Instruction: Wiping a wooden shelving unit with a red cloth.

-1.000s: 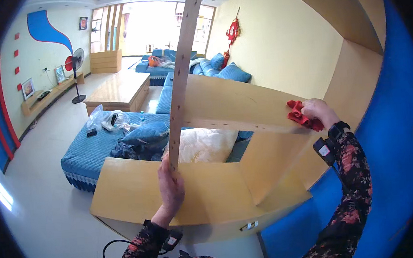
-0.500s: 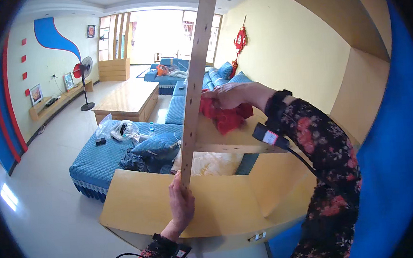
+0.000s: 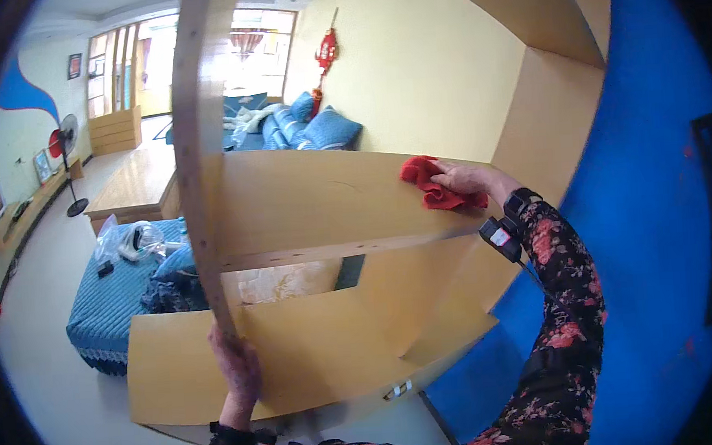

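My right hand presses a crumpled red cloth against the wooden shelf board, toward its right end. Its fingers lie over the cloth, and part of the cloth spreads out beyond them. Lower left, my left hand is wrapped round the bottom part of the upright wooden post, just above the broad lower board. The post joins the left end of the shelf. Some of my left fingers are hidden behind it.
A wooden side panel and a blue wall bound the right side. Behind the shelf stand blue sofas with cushions. At left are a blue quilted seat with bags on it, a wooden coffee table and a standing fan.
My right hand has slid the red cloth from beside the post rightward along the shelf. The view has turned to the right. My left hand still grips the post's lower part.
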